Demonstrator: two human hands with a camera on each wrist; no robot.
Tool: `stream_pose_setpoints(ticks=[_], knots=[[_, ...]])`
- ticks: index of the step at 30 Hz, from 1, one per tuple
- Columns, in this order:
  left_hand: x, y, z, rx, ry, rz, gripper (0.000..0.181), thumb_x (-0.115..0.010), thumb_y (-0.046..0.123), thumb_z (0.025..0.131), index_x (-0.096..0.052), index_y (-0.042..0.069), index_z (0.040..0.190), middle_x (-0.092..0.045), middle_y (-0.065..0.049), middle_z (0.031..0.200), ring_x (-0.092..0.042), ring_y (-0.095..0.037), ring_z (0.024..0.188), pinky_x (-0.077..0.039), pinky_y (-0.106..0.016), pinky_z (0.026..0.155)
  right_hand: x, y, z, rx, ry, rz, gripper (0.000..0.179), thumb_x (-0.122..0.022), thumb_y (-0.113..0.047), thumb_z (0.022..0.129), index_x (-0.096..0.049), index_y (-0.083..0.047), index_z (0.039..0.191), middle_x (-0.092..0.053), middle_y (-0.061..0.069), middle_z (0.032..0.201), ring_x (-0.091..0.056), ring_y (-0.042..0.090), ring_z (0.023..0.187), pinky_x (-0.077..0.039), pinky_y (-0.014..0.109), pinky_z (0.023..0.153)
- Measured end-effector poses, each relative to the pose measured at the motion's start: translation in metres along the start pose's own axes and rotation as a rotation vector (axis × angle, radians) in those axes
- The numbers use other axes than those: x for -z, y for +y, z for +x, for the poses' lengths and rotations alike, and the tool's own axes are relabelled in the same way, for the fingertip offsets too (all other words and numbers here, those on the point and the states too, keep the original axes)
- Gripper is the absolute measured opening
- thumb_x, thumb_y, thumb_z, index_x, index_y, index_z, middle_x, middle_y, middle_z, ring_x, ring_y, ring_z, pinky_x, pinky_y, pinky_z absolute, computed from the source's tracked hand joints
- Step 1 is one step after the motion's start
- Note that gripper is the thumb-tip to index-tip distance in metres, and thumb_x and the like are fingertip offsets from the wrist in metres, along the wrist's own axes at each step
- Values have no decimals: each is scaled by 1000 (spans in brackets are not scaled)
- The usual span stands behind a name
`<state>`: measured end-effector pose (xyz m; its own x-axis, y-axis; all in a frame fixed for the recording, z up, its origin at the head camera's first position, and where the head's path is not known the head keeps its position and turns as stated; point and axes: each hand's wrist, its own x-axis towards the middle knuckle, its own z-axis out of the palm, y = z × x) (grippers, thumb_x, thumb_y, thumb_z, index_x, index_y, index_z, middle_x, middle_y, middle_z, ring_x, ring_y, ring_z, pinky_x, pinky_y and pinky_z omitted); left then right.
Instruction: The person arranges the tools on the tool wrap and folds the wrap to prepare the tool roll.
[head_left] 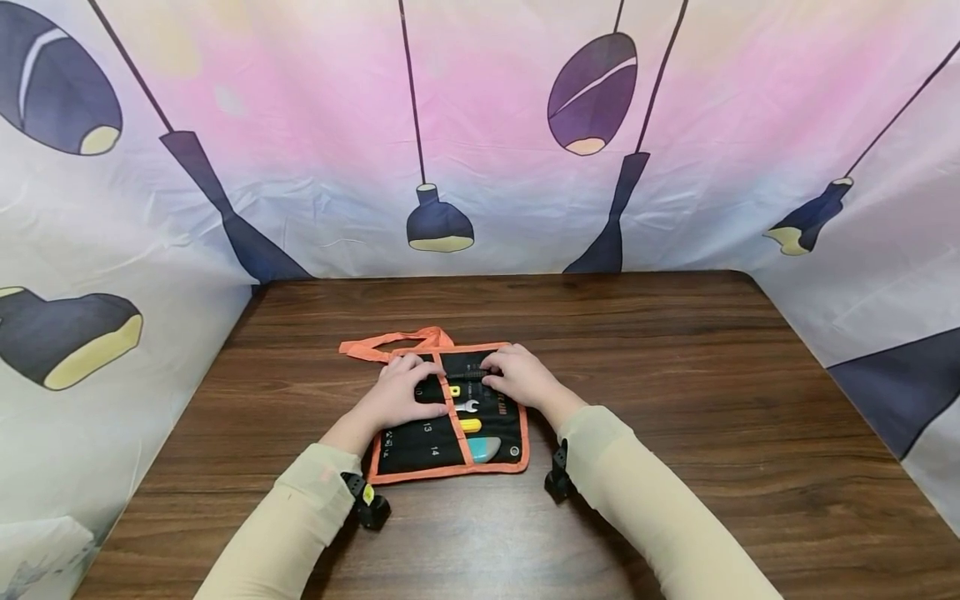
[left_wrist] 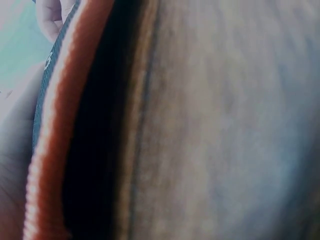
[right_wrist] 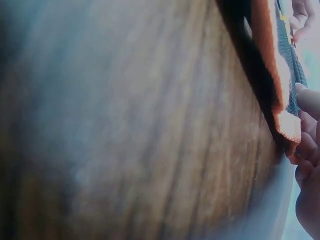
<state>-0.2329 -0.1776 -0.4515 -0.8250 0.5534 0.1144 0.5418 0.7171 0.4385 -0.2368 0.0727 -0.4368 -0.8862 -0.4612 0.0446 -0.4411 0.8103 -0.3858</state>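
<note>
A flat black fabric tool pouch with orange binding [head_left: 412, 443] lies directly beneath both hands on a brown wood-grain table [head_left: 675, 375], its orange fabric strap [head_left: 375, 343] looped out past the far left corner. The bare left hand [head_left: 399, 393] rests on the pouch's left half, thumb spread well apart from the fingers, the tips reaching to the orange band across the middle. The bare right hand [head_left: 522, 377] bends over the far right corner, thumb and fingertips close together against the black fabric (whether they pinch anything, I cannot tell). A silver open-ended wrench [head_left: 469, 407], a bright yellow handle [head_left: 470, 426] and a rounded teal-and-grey handle [head_left: 486, 450] stick out from the pockets, nearer the person than the right fingertips.
</note>
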Motion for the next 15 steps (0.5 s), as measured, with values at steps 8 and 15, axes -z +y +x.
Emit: stream_pose_setpoints(ticks=[8,15], knots=[[-2,-1,-3,34,34,-14,59,-72,52,75,-57,23,123,-42,-3,111,-36,-24,100,-32,-46,84,-2,3,-1,-5,42,27,24,-65,-26,89,-67,-13,109,-60,1,99,-52,18,96,-42,35,86],[-2,-2,-2,30,38,-16,55,-72,52,75,-60,22,121,-42,-4,112,-36,-25,104,-32,-47,86,-4,5,-2,3,63,8,21,-64,-25,90,-68,-13,106,-61,1,98,-52,18,95,-42,34,85]])
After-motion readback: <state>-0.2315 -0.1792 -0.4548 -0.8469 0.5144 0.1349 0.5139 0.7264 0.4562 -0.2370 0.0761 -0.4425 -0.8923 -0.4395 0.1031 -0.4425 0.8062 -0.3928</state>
